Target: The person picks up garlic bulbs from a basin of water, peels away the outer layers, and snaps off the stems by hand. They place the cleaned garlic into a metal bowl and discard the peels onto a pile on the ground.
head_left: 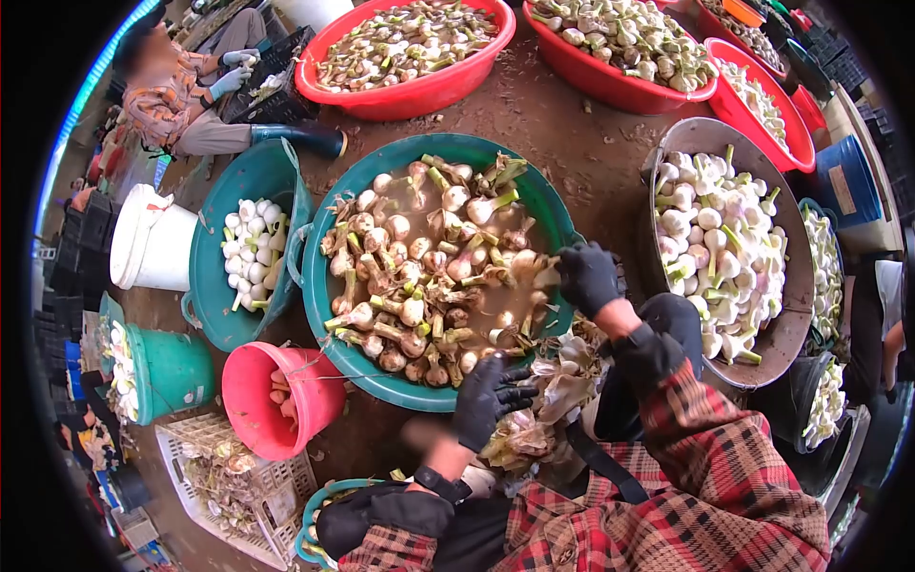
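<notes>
A green tub [329,357] in front of me holds muddy water and many dirty garlic bulbs [410,310] with cut stems. Above its right rim, my right hand [589,278], in a black glove, is closed on a garlic bulb [544,273], blurred at the fingertips. My left hand [488,398], also gloved, hangs near the tub's lower rim with fingers spread and nothing in them. Between my hands and lap lies a heap of peeled garlic skins [548,400].
A brown tub [801,315] of cleaned garlic stands at right. On the left are a green basin [212,315] with white bulbs, a pink bucket [305,405] and a white crate [181,467]. Red tubs [410,100] of garlic stand beyond; a gloved person [176,105] sits at upper left.
</notes>
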{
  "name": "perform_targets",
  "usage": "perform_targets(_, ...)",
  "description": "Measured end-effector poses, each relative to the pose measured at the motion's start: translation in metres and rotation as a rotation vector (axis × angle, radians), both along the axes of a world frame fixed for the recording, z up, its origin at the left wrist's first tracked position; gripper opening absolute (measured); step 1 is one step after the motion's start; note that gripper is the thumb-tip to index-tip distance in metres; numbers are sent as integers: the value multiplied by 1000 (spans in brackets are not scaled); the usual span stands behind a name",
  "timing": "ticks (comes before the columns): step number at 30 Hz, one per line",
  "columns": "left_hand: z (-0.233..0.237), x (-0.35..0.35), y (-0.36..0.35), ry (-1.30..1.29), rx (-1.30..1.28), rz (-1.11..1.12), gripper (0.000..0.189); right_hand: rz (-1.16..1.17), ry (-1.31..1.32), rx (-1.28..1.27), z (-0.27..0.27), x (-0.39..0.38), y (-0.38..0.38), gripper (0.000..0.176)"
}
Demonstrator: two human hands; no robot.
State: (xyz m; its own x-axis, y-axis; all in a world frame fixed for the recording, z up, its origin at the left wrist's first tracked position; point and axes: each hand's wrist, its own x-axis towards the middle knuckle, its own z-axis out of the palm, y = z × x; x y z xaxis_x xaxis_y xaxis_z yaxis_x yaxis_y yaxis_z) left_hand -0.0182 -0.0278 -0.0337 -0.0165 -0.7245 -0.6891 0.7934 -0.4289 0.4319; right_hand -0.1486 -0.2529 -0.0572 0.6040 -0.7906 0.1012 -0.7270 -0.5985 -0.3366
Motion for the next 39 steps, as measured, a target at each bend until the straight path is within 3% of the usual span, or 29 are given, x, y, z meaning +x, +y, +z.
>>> perform_targets(2, -2, 8, -4, 109, 34, 13, 50, 70, -320, 202, 11, -13, 28, 12)
perform_targets(4, 12, 11, -9, 287, -8, 139, 54, 92, -608, 564, 25, -22, 61, 16)
perform_targets(8, 9, 20, -3, 647, -242, 309, 48, 100, -653, 752, 28, -36, 95, 33)
perform_targets(9, 12, 20, -3, 404, -253, 253, 39, 88, -584, 619, 29, -36, 98, 35)
perform_targets(10, 19, 17, -6, 405, -252, 248, 39, 77, -512, 488, 30, -35, 100, 37)
perform_targets(11, 25, 11, -8, 107, -266, 220, 38, 63, -359, 298, 31, -35, 100, 40)
perform_targets(12, 30, 5, -10, -189, -277, 190, 38, 61, -356, 297, 36, -33, 101, 40)
perform_targets(14, 27, 2, -9, -231, -270, 231, 40, -36, -548, 354, 48, -26, 105, 37)
perform_targets(16, 19, 2, -8, -757, -210, 43, 38, -10, -604, 375, 67, -20, 110, 30)
perform_targets(17, 20, 0, -8, -823, -231, 104, 43, 15, -596, 381, 74, -17, 114, 26)
perform_targets(22, 16, -7, -8, -1036, -239, 79, 45, 30, -494, 224, 72, -7, 128, 14)
perform_targets(26, 2, -9, -2, -1366, -349, 79, 49, 17, -498, 163, 69, -6, 135, 13)
perform_targets(32, 19, -9, -1, -1581, -398, -6, 46, -4, -477, 109, 66, -5, 139, 12)
perform_targets(36, 14, -5, 0, -1548, -413, -30, 45, 4, -537, 128, 61, -7, 138, 8)
perform_targets(39, 15, -1, 1, -1363, -424, -55, 46, -32, -592, 241, 62, -10, 138, 6)
